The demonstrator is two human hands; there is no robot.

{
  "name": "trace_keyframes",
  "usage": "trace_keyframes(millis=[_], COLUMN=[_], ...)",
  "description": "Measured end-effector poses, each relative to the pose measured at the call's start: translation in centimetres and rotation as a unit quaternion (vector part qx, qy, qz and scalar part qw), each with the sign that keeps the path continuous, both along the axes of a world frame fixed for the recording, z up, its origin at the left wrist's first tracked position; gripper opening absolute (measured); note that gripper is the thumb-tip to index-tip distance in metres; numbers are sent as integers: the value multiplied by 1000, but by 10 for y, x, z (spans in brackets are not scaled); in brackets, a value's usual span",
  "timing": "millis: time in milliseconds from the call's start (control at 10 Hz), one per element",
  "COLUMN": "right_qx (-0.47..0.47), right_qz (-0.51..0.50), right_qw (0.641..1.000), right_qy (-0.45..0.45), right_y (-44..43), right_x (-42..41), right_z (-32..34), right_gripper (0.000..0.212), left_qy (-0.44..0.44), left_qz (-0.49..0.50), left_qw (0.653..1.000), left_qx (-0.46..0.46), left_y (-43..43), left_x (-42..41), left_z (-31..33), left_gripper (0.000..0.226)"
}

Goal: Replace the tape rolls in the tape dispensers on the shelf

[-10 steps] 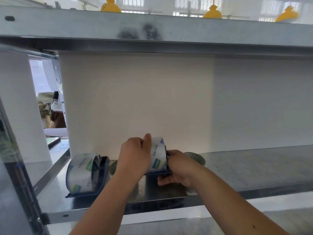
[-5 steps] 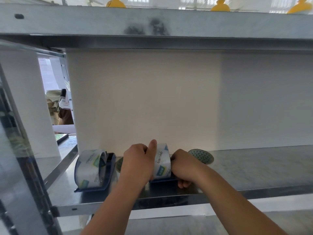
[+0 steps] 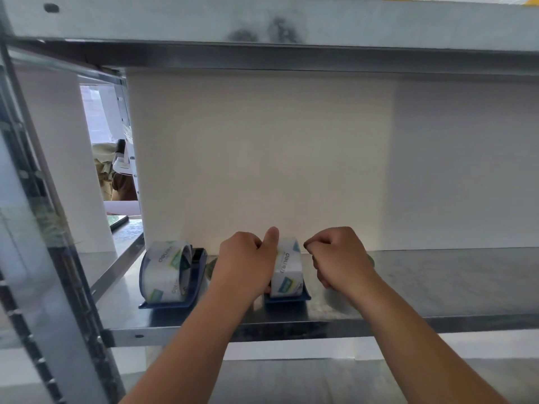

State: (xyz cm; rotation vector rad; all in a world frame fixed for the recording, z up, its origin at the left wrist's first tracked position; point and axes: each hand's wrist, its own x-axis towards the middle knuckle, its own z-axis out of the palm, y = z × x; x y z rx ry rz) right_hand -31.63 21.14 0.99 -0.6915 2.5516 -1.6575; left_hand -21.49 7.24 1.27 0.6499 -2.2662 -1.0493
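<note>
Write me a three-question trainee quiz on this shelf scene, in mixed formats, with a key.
1. True or false: the left roll sits in the left dispenser, and the middle roll sits in the middle dispenser.
2. Multiple choice: the left hand grips A) the left roll B) the middle roll C) nothing.
3. Fill in: the right hand is just right of the middle roll, with its fingers ___.

Key: 1 true; 2 B; 3 curled.
</note>
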Motion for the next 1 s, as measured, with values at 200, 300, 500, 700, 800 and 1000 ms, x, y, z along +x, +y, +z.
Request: trace_keyframes(millis=[200, 300, 500, 700, 800, 1000], right_qx=[-71, -82, -100, -104, -103, -62], right_qz=[10, 8, -10, -47, -44, -19], right_qw=[997, 997, 995, 992, 991, 989], right_qy=[-13, -11, -3, 47, 73, 130], right_y=[3, 3, 1, 4, 6, 2], right_x=[-2, -1, 6, 21, 29, 45], right_z=[3, 3, 5, 4, 6, 14], right_gripper=[20, 20, 18, 13, 12, 24], left_qy=[-3, 5, 13, 31, 50, 106], left_qz=[12, 16, 25, 24, 17, -19], left_qw=[999, 999, 996, 992, 990, 984], left_qx=[-29, -45, -89, -119, -129, -143], left_y=[-1, -3, -7, -10, -13, -12], left_x=[4, 5, 8, 10, 12, 18], left_z=[4, 4, 6, -2, -3, 2], left_gripper=[63, 64, 69, 60, 55, 47])
